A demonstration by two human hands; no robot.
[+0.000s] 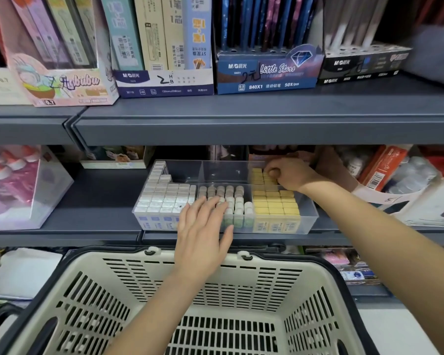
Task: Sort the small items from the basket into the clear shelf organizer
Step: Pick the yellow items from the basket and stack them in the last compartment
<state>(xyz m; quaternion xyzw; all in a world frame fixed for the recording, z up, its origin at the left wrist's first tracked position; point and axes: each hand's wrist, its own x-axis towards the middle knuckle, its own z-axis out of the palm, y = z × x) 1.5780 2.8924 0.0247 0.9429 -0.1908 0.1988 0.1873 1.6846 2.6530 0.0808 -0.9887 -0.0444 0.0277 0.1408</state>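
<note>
A clear shelf organizer sits on the middle shelf, split into columns. White erasers fill its left column, grey-white erasers the middle, yellow erasers the right. My left hand lies flat with straight fingers on the organizer's front, over the middle erasers. My right hand reaches into the rear right compartment, its fingers curled down onto the yellow erasers there. The beige basket is below me; its visible inside shows no items.
The upper shelf overhangs the organizer and carries boxes of pencils and pens. A clear box of bottles stands left of the organizer, orange and white packets to the right. More stationery packs lie on the lower shelf.
</note>
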